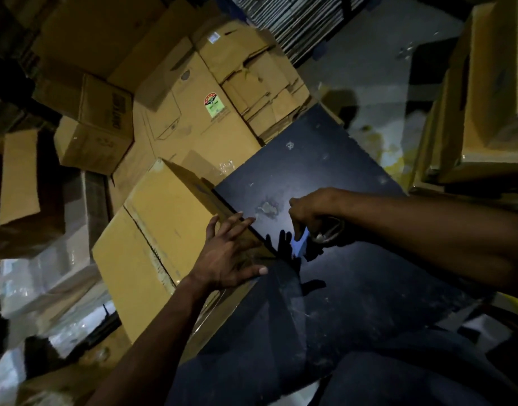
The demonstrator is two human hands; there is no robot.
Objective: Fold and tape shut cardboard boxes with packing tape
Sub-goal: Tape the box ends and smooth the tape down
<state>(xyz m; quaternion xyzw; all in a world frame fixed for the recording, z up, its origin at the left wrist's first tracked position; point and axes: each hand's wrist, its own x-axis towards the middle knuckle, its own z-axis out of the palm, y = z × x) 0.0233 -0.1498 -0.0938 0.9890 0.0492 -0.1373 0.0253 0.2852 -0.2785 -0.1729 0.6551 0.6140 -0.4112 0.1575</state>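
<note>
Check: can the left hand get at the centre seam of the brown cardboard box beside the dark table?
Probably yes. The left hand lies flat on the brown cardboard box at its edge by the dark table. The centre seam runs bare just left of it, with nothing between.

I see a cardboard box (152, 238) lying just left of the table (334, 177), its edge against the table's side. Behind it, flattened cartons (260, 83) are stacked; more boxes (486, 92) stand right of the table.
</note>
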